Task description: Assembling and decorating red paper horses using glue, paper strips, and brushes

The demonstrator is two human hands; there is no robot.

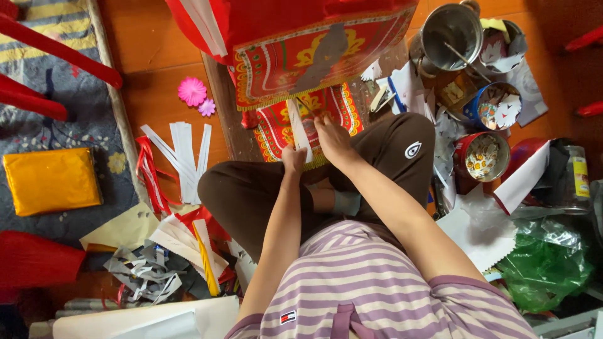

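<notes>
White paper strip (pixel 297 129) being worked over red decorated paper (pixel 314 119).
Left hand (pixel 293 159) is pinching the strip's lower end; right hand (pixel 331 138) is pinching beside it.

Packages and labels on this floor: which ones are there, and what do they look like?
Flat square package in shiny yellow-orange wrap: on the grey rug, far left.
Round red tin: right of the knee, holding small paper flowers.
Round blue tin: behind it, holding white paper cutouts.
Clear jar with yellow label: far right edge.
</notes>
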